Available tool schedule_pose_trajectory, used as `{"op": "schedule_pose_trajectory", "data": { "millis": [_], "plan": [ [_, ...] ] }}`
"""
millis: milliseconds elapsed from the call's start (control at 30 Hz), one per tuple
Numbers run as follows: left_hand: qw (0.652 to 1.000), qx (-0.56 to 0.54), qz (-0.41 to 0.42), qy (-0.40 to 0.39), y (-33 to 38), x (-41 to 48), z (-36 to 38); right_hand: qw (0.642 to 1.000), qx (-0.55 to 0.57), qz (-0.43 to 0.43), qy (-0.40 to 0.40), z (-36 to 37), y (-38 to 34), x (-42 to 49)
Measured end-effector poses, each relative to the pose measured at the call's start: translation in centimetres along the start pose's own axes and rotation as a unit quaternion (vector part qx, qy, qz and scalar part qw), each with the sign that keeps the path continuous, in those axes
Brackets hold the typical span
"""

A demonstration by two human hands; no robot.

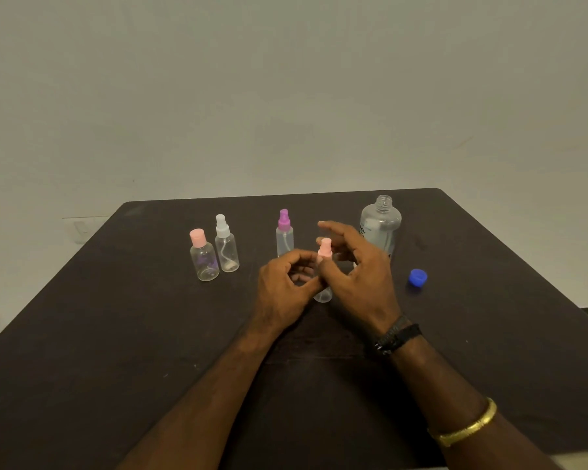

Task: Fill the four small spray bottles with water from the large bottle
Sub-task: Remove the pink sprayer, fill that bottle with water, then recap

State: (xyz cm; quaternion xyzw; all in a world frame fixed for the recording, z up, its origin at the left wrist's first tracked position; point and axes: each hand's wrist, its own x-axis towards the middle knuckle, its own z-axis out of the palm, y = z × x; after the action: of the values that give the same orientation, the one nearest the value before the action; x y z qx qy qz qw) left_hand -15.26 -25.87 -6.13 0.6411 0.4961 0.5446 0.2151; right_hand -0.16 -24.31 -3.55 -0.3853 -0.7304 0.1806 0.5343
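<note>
both hands meet at the middle of the table (116, 334). the left hand (284, 283) has its fingers curled round the body of the held bottle (324, 295), keeping it upright with its base on or just above the tabletop; i cannot tell which. the right hand (360, 273) is up at the pink sprayer (326, 248), half open, forefinger stretched out past the top and thumb across the neck. whether it is pinching the sprayer or only touching it, i cannot tell from here.

i read this as the opening step on the first bottle: the sprayer needs to come off before any water can go in. the body is mostly hidden by fingers, so i cannot see a water level in it.

just behind stands the purple bottle (284, 239). further left, close together, are the white bottle (226, 249) and the pink-cap bottle (203, 259). all three have their tops on and look empty to me. the large bottle (381, 228) stands behind the right hand with its mouth open, and its blue cap (417, 277) lies apart on the table to the right.

next move, as i judge it: a firm grip from the right hand, a twist against the left hand's hold, then somewhere to park the sprayer. the neck is narrow, so the pour from that wide mouth will want a slow tilt or water goes on the table.
</note>
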Motion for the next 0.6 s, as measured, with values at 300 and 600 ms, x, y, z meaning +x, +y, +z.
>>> {"op": "schedule_pose_trajectory", "data": {
  "millis": [300, 600],
  "plan": [
    [1.000, -0.006, 0.006, 0.000, -0.09, 0.01, 0.09, 1.000, -0.010, 0.017, 0.008, 0.00, 0.20, -0.13],
    [1.000, -0.008, 0.015, -0.011, -0.07, 0.02, 0.07, 0.999, -0.027, 0.027, 0.018, 0.26, 0.54, -0.04]
  ]
}}
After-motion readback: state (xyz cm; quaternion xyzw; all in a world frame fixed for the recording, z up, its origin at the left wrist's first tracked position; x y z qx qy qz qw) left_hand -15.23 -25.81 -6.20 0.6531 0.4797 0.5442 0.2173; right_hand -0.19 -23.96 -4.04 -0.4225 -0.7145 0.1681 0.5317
